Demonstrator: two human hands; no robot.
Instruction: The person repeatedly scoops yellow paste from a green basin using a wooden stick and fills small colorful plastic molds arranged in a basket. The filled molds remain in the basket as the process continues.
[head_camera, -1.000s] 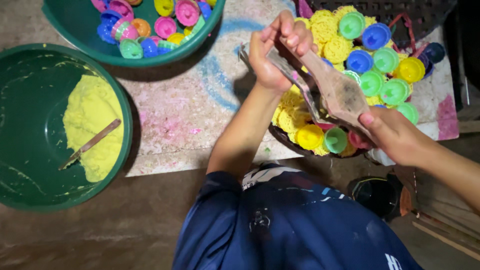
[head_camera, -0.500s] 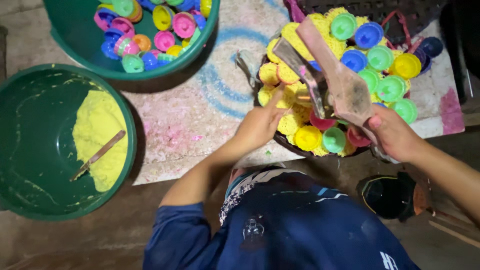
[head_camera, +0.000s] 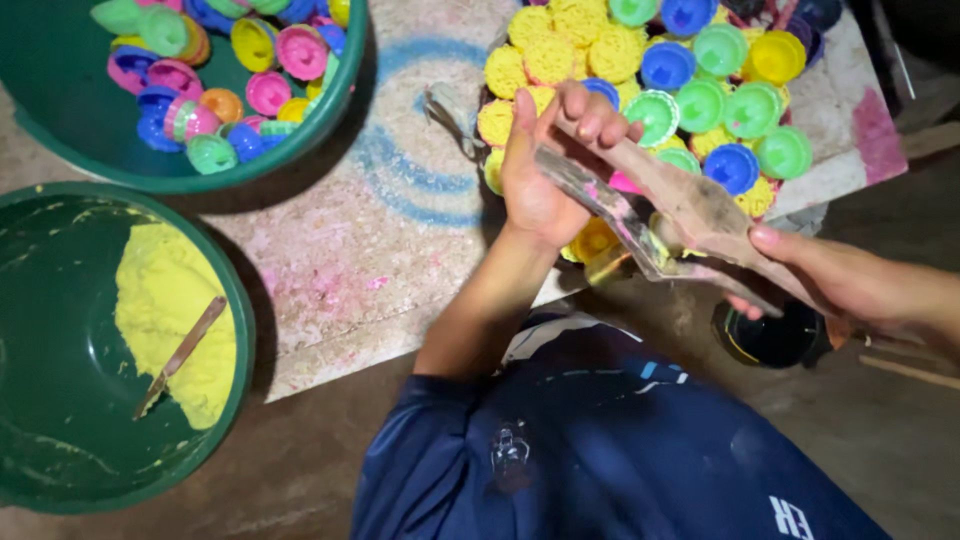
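Both hands (head_camera: 545, 180) (head_camera: 830, 285) on press (head_camera: 680, 215) (contents hidden) —

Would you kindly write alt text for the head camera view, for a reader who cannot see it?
Both hands grip a long wooden press tool: the left hand at its far end, the right hand at its near handle, above a tray of yellow noodle nests and coloured plastic moulds. To the left, a green basin holds yellow dough with a stick.

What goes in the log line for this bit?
left hand on press tool tip | right hand grips its handles | yellow dough bowl untouched
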